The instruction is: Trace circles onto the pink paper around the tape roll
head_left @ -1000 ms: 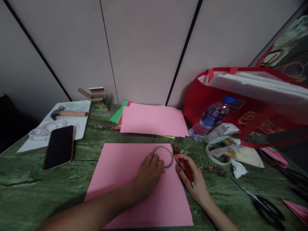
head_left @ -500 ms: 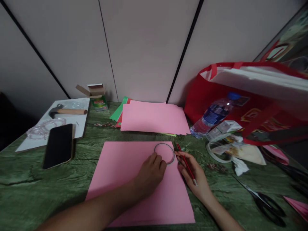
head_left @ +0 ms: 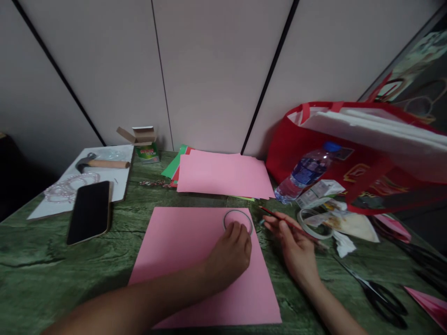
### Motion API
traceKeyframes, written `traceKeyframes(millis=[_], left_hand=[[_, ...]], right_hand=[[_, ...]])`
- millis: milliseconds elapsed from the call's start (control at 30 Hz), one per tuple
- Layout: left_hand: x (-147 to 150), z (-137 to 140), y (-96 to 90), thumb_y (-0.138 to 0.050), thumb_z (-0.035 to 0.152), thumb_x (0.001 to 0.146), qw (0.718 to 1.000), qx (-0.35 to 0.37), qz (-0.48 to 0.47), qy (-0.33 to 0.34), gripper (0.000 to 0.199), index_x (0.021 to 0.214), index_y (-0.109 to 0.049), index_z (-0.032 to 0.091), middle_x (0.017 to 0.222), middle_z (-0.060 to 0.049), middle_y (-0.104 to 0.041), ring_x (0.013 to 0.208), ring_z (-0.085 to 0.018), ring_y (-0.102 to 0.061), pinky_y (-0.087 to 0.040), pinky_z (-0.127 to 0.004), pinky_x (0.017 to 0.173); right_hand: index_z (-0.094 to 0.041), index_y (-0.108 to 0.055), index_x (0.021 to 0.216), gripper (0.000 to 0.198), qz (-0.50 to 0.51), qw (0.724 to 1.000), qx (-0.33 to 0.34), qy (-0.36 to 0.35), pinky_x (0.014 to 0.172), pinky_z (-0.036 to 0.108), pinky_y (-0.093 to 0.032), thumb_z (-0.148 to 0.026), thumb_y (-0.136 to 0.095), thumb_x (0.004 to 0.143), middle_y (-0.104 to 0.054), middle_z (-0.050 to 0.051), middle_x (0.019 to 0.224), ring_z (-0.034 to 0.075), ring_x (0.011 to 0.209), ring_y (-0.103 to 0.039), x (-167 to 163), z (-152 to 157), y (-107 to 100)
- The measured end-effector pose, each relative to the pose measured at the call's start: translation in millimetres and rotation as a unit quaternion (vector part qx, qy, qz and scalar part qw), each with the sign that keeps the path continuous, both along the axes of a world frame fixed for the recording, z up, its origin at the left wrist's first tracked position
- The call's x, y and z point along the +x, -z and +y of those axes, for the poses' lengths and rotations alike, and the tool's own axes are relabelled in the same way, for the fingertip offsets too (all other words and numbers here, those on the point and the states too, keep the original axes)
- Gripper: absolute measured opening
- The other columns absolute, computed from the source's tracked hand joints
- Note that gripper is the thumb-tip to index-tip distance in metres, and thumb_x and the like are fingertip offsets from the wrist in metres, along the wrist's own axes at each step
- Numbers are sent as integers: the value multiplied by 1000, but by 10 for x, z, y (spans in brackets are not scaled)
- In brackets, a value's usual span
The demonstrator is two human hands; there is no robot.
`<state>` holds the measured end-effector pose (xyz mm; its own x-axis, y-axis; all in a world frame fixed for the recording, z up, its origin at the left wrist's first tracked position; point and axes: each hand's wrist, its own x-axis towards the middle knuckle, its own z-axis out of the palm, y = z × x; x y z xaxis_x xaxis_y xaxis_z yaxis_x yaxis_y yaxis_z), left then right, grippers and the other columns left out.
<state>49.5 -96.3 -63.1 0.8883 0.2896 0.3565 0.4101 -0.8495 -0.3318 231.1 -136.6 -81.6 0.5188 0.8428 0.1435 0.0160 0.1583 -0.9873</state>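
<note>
A thin grey ring [head_left: 237, 211] lies flat near the top right corner of a pink paper sheet [head_left: 181, 251]. My left hand [head_left: 228, 256] reaches across the sheet, its bent fingertips closed at the ring's near edge and hiding that part of it. Just right of the sheet, my right hand [head_left: 298, 249] holds a red pencil [head_left: 289, 222] slanted across the fingers, its tip toward the upper left. A small pale bluish object, too small to name, shows by the right fingertips.
Behind the sheet lies a stack of pink papers [head_left: 223, 174]. To the right are a water bottle [head_left: 305, 172], a red bag [head_left: 289, 135], a tape roll [head_left: 302, 223] and scissors [head_left: 384, 298]. On the left are a phone [head_left: 90, 211], a hammer [head_left: 108, 164] and a small box [head_left: 147, 151].
My right hand has moved right, away from the ring and the paper's edge, and the pencil now lies flatter in it. My left hand has shifted slightly right along the ring.
</note>
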Motion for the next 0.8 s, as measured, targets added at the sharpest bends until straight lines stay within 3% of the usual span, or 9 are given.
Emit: traceKeyframes(millis=[133,300,600,800], left_hand=[[167,60,88,-44,18,88,998,-32,2,-58,34,115,-55,1,115,-24,-57,110,-35,-52,-36,-52,93],[207,64,232,-47,21,89,995,-46,-18,-90,31,112,-58,3,113,-24,-58,110,-38,-53,-37,-56,91],[180,-9,288,-49,17,86,996,-11,-54,-73,28,105,-63,2,105,-23,-62,104,-39,-56,-40,-59,86],[195,-10,277,-48,19,88,993,-24,-69,-91,33,116,-57,5,111,-22,-60,109,-37,-53,-38,-57,90]], right_hand=[[-18,-65,93,32,30,999,24,7,79,41,-58,-47,-63,79,-67,4,88,18,83,-65,93,285,-146],[-18,-62,80,39,78,996,18,-27,68,36,-60,-56,-67,71,-58,-3,64,13,63,-62,27,693,-271],[-18,-56,65,45,116,988,-43,-91,71,35,-59,-56,-77,56,-60,-2,60,13,60,-63,-130,1034,-177],[-18,-56,70,43,88,990,-43,-100,69,34,-59,-56,-74,61,-61,-2,61,14,61,-64,-155,1065,-106]])
